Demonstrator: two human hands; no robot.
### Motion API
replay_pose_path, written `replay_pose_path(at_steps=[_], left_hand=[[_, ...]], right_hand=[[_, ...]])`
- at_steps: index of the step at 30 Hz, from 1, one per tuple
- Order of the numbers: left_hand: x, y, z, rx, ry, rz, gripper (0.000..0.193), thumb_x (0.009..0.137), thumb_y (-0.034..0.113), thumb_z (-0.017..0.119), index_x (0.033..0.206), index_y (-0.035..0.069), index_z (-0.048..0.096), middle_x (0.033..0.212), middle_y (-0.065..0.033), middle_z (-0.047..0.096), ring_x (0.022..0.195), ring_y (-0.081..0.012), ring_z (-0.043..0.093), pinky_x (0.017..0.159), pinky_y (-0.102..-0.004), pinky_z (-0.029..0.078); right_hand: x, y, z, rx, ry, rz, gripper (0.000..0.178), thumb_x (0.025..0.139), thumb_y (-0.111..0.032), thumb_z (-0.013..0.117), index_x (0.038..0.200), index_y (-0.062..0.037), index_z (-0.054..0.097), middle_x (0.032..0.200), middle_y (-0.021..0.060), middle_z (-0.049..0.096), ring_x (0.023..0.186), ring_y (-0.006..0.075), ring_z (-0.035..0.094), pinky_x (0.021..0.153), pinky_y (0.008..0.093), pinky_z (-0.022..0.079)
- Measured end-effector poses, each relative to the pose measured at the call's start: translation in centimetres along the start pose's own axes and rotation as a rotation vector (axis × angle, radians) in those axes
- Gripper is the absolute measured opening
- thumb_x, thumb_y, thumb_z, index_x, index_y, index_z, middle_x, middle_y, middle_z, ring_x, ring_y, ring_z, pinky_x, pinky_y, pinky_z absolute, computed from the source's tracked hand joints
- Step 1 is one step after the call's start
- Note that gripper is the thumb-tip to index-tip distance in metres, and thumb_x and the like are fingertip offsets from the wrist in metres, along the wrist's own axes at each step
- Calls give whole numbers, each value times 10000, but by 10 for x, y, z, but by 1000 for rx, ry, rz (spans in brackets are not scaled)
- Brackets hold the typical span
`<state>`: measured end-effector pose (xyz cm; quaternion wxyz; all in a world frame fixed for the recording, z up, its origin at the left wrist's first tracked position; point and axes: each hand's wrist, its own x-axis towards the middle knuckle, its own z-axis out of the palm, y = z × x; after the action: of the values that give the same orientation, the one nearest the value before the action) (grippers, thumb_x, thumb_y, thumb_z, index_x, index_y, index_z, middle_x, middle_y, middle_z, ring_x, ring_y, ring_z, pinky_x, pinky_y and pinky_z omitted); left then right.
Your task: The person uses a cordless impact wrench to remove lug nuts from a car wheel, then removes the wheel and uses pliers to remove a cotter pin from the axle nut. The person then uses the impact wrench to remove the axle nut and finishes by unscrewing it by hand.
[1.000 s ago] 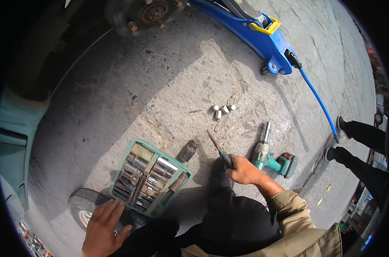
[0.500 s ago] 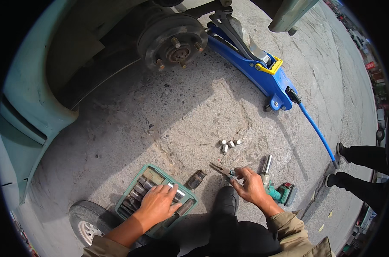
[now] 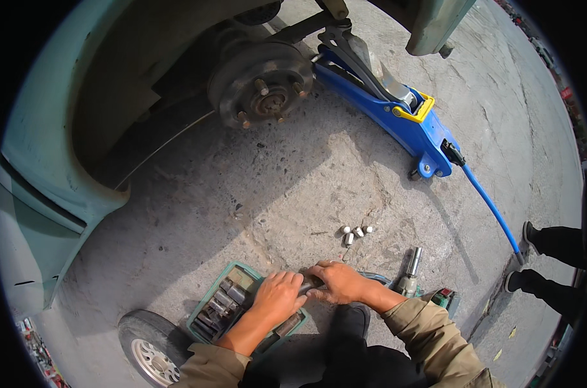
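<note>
A dark, rusty socket (image 3: 311, 282) is between my two hands, low in the middle of the view. My right hand (image 3: 340, 282) closes on it from the right. From the left, the curled fingers and thumb of my left hand (image 3: 278, 299) meet its other end, and they hide part of it. Beneath my left hand lies an open green socket case (image 3: 236, 267), with several dark and metallic sockets (image 3: 221, 301) in it. Just past my right wrist, the blue-grey handles of pliers (image 3: 375, 278) show on the ground, partly covered by my forearm.
Several silver lug nuts (image 3: 349, 238) lie ahead on the concrete. A green impact wrench (image 3: 408, 285) is at right. A blue floor jack (image 3: 397, 123) stands near the bare wheel hub (image 3: 265, 97) of a pale green vehicle (image 3: 67, 168). A wheel (image 3: 152, 346) lies lower left; a person's legs (image 3: 545, 258) stand right.
My right hand has let go of the pliers and moved left onto the rusty socket, which lay on the ground. My left hand has shifted right toward it. The view has tilted slightly.
</note>
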<state>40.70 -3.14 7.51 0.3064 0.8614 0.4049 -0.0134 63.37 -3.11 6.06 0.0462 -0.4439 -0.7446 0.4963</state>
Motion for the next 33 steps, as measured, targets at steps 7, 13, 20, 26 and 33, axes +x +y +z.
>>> replay_pose_path(at_steps=[7,13,20,26,33], left_hand=[[-6,-2,-122,-43,291,-21,665,837,259,833,1383,-16,572,1335,-211,625,1256,-406,570,1048,-477,477],[-128,-23,-188,43,-87,-273,666,902,361,776,1398,-30,565,1286,-242,656,1192,-430,627,1036,-470,501],[-190,-23,-162,-2,-401,-399,621,920,385,744,1395,17,589,1247,-206,676,1166,-398,652,1018,-474,514],[-195,-22,-164,26,-242,-307,586,928,383,735,1367,17,604,1274,-192,674,1153,-380,661,1027,-493,504],[-199,-23,-174,24,-231,-315,605,903,358,762,1369,8,599,1300,-202,665,1198,-406,632,1029,-476,505]], right_hand=[[37,-33,-73,568,122,-30,634,997,-607,610,1020,25,651,752,144,630,723,272,622,673,427,494],[118,-77,-159,1059,619,12,608,1026,-594,584,966,11,589,696,37,560,510,95,476,451,259,351],[134,-98,-181,1348,612,91,642,1018,-600,590,996,40,617,644,12,503,468,108,421,448,271,335],[155,-86,-184,1130,690,115,639,1014,-617,575,915,11,634,622,27,528,505,143,499,473,308,394],[167,-91,-177,282,1069,141,691,982,-580,636,869,99,698,663,122,648,649,243,650,636,380,513]])
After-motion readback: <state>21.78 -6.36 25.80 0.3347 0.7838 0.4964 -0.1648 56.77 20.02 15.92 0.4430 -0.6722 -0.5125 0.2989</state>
